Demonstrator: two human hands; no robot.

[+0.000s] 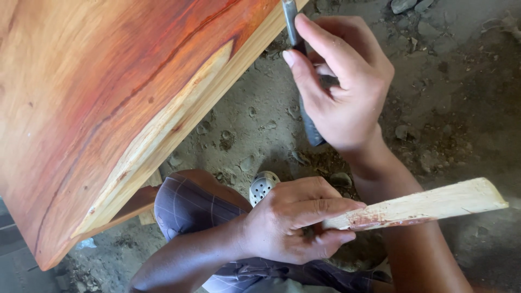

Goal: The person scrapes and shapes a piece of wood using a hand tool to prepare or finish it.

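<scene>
My right hand [347, 92] is closed around a dark metal tool [310, 129]. The tool's upper end [290, 21] rests against the pale edge of a large reddish-orange wooden slab [108, 108] that fills the upper left. My left hand [293, 217], lower in view, grips one end of a pale flat wooden stick [434, 203]. The stick has a reddish stain near my fingers and points to the right, crossing over my right forearm. I cannot make out the tool's tip.
My knee in checked purple-grey shorts [190, 209] is under the slab's edge, with a grey perforated shoe [262, 185] beside it. The ground is packed dirt with small stones [450, 114]. A wooden support [138, 203] shows beneath the slab.
</scene>
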